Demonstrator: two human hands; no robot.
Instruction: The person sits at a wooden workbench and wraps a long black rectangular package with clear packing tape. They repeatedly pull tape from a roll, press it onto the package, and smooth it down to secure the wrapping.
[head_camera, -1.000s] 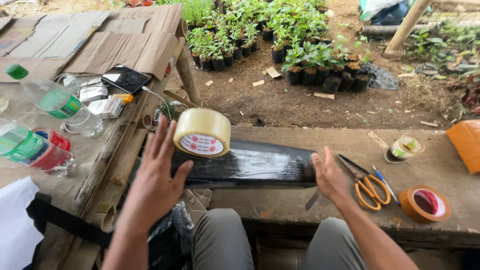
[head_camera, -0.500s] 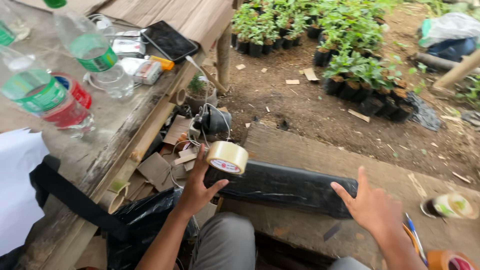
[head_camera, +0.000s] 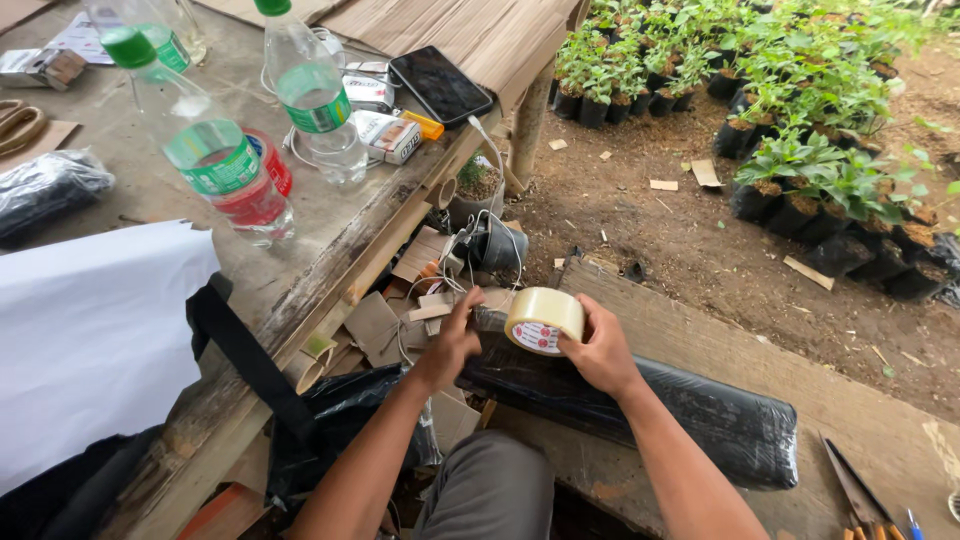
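Note:
A roll of clear packing tape (head_camera: 545, 319) sits at the left end of a long black plastic-wrapped roll (head_camera: 700, 410) that lies on a wooden plank (head_camera: 700, 330). My right hand (head_camera: 600, 350) grips the tape roll from the right side. My left hand (head_camera: 450, 340) is at the left end of the black roll, fingers curled just beside the tape; whether it pinches the tape's end is hidden.
A wooden table (head_camera: 330, 240) on the left carries plastic bottles (head_camera: 215, 160), a phone (head_camera: 440, 84), small boxes (head_camera: 388, 135) and white cloth (head_camera: 90, 330). Cardboard scraps (head_camera: 375, 325) lie below. Scissors (head_camera: 855, 490) rest at the plank's right. Potted seedlings (head_camera: 800, 150) stand on the dirt.
The view has swung left and down. My right hand moved from open above the black roll onto the tape roll. My left hand shifted from holding the tape to the roll's left end.

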